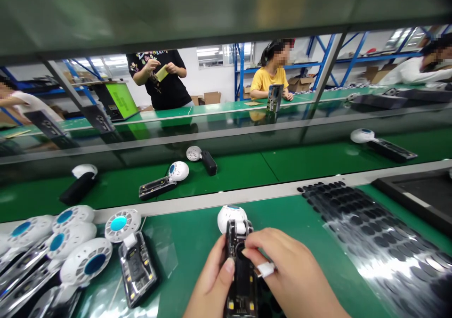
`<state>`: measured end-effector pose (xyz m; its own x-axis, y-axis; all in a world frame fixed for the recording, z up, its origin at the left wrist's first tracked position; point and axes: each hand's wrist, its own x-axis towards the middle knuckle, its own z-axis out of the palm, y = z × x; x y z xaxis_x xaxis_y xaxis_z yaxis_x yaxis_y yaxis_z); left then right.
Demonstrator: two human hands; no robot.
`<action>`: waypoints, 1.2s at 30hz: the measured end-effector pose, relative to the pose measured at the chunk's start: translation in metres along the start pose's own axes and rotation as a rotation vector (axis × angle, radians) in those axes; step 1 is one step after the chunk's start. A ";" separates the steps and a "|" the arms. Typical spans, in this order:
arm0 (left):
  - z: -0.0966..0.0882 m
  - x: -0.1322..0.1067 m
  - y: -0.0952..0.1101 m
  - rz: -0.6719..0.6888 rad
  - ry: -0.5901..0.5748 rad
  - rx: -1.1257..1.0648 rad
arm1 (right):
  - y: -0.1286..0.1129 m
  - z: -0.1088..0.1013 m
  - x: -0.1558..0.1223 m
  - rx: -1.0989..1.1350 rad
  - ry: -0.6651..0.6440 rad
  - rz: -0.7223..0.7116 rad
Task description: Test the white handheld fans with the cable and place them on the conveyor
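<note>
A handheld fan with a white round head and a clear-covered black body (242, 280) stands in front of me, its head pointing away. My left hand (213, 280) is closed around the left side of the body. Over the upper body, the fingertips of my right hand (296, 271) press at a small black round disc (240, 249). A white USB plug (266, 269) with a metal end is tucked between the fingers of that same hand. The lower end of the fan runs out of the frame.
Several similar fans (86, 261) lie heaped at left, with one fan (136, 271) beside them on clear film. Sheets of black round stickers (374, 233) and a black tray (423, 195) are at right. More fans rest on the green conveyor (254, 167); co-workers are beyond it.
</note>
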<state>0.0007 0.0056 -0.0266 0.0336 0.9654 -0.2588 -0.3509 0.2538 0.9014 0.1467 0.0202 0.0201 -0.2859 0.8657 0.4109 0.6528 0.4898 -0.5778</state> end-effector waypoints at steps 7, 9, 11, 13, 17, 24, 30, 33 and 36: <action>0.000 0.002 0.000 -0.044 0.038 -0.095 | 0.002 0.011 -0.001 -0.077 0.108 -0.113; -0.001 0.003 -0.002 -0.044 0.052 -0.102 | 0.001 0.012 -0.001 -0.088 0.126 -0.128; -0.002 0.003 -0.004 -0.032 0.038 -0.115 | 0.001 0.012 -0.002 -0.098 0.138 -0.139; -0.001 0.003 -0.003 -0.014 0.022 -0.126 | 0.001 0.012 -0.002 -0.104 0.143 -0.126; 0.005 -0.001 0.006 -0.016 0.007 -0.137 | 0.001 0.012 -0.002 -0.083 0.156 0.002; 0.010 -0.005 0.030 -0.098 -0.093 -0.149 | -0.008 0.000 0.002 0.191 0.008 0.424; 0.007 -0.004 0.042 -0.075 -0.174 0.042 | -0.007 -0.026 0.002 0.463 -0.162 0.401; 0.008 -0.005 0.045 -0.112 -0.133 0.077 | -0.009 -0.027 0.003 0.403 -0.141 0.426; 0.010 -0.008 0.047 -0.151 -0.108 0.051 | -0.014 -0.021 0.006 0.352 -0.205 0.369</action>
<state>-0.0067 0.0104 0.0215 0.1837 0.9161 -0.3565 -0.2862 0.3968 0.8722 0.1502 0.0162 0.0453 -0.2363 0.9716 0.0111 0.4715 0.1246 -0.8730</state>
